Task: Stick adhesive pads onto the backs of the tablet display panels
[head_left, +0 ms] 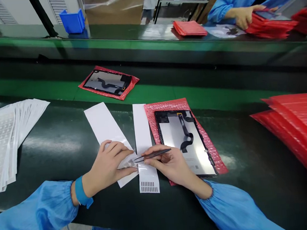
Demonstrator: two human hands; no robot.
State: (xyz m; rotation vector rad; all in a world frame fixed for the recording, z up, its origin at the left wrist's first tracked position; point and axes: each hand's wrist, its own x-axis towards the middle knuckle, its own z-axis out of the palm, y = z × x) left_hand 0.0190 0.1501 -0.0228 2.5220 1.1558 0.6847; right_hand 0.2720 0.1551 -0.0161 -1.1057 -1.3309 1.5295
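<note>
Over the bench (52,143), the right hand (170,164) is closed on the tweezers (156,154), thin and dark, pinched between thumb and fingers. Their tips point left, down at small grey patches on the left strip (105,123), right by the left hand (111,163); whether they touch, I can't tell. That left hand is part-open, thumb and fingers apart, resting on the glossy white strip, which slants.

Just beside it, partly under the right hand, lies the right strip (142,129), grey bars in two rows at its near end. Next to that, the panel (197,147), silvery and dark-rimmed with a curling black ribbon, lies on a red bubble pouch (152,117).

Farther out, another panel (108,85) sits on its own pouch (132,83). Fanned paper sheets (2,139) left, red pouches stacked (299,129) right! Beyond, a blue plastic bin (72,22), contents hidden, and a co-worker's hand (245,17) on more pouches (270,28).
</note>
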